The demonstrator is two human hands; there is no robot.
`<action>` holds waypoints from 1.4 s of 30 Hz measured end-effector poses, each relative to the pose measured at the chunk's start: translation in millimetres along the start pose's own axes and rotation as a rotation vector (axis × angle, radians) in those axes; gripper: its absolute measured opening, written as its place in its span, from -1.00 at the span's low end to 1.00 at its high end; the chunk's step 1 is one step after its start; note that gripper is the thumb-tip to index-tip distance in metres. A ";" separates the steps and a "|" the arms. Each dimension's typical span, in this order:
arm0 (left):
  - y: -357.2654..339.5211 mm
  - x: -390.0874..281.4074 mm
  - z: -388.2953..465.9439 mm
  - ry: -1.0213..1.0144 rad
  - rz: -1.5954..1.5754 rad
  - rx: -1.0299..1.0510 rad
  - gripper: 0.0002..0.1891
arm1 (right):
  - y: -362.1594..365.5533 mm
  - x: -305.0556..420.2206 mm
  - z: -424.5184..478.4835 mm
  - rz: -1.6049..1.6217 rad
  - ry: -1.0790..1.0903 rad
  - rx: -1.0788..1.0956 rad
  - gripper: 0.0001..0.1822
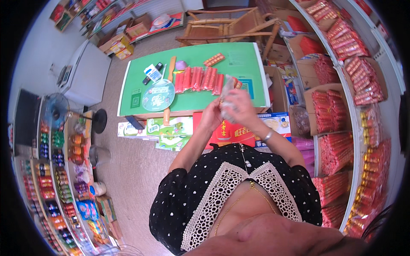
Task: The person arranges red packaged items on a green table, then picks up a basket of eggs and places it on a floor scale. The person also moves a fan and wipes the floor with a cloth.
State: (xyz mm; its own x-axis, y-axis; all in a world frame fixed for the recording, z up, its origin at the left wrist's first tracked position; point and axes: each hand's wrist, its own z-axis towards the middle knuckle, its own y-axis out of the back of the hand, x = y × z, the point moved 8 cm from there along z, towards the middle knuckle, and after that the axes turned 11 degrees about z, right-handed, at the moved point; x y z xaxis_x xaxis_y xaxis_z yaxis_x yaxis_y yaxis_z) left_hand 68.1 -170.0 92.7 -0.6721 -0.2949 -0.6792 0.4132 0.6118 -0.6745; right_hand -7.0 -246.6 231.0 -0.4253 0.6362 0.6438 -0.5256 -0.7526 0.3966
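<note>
My left hand (pixel 212 112) and my right hand (pixel 241 107) meet over the near right part of a green-topped table (pixel 192 107). Between them is a crumpled greyish-white cloth or bag (pixel 228 110), gripped by both hands. The right hand is slightly blurred, and whatever the cloth may cover is hidden. Just beyond it, a red and gold packet (pixel 237 83) shows partly. Several red packets in clear wrap (pixel 198 78) lie in a row left of my hands. Farther back lies another red and gold packet (pixel 214 59), set at a slant.
A round translucent fan (pixel 158 95), a wooden handle (pixel 172 68), a purple ball (pixel 181 65) and a white-and-blue packet (pixel 152 73) lie on the table's left. Cartons (pixel 224 132) stand below its near edge. A bamboo chair (pixel 230 27) stands behind; stocked shelves (pixel 330 112) line the right.
</note>
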 end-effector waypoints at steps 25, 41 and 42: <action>-145.3 150.0 71.7 0.310 1.078 0.397 -0.54 | 166.8 -169.0 -243.1 0.524 -0.966 -0.132 -0.67; 20.1 99.7 58.8 0.313 1.000 -0.219 -0.61 | 457.7 -443.4 -345.7 0.685 -0.936 -1.340 -0.63; 45.0 83.3 40.3 0.274 0.973 -0.352 -0.62 | 401.5 -440.8 -311.0 0.816 -1.005 -1.212 -0.63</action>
State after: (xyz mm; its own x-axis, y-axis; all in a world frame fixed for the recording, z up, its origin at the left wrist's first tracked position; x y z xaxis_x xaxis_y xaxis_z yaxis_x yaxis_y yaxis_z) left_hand 55.4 -196.6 -5.9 -0.2824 0.5823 -0.7623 0.6752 0.6852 0.2732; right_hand -259.8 -776.4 -97.1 -0.5034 -0.4907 0.7112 -0.8275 0.0369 -0.5603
